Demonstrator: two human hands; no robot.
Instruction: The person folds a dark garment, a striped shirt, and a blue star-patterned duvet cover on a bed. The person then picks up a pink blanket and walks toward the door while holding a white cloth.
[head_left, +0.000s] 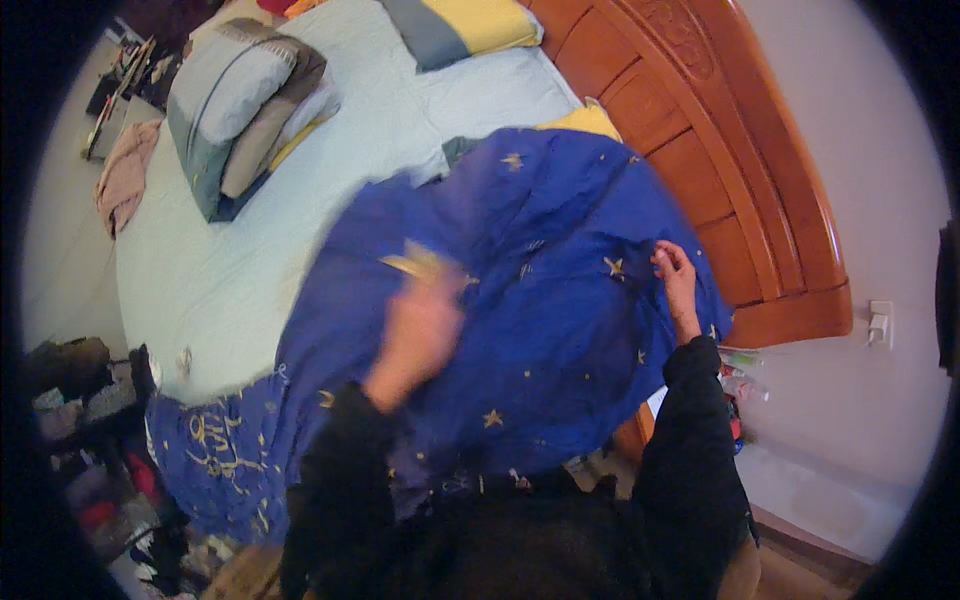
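Spread in front of me is a blue bed cover (555, 352) with a gold star print, bulging and creased. My right hand (679, 281) pinches its fabric near the headboard side, where folds gather towards my fingertips. Motion blur smears my left hand (424, 322), which is over the middle-left of the cover; whether it grips any fabric is unclear. Beneath lies a bed with a pale green sheet (360, 142). A blue section with gold line drawings (217, 442) hangs over the bed's near left edge.
A carved wooden headboard (675, 150) borders the right. Folded grey, brown and white bedding (247, 112) and a yellow-grey pillow (480, 30) rest on the sheet. A pinkish cloth (127, 176) hangs at the far edge. Clutter (97, 450) fills the lower left; a plugged-in wall socket (880, 324) is right.
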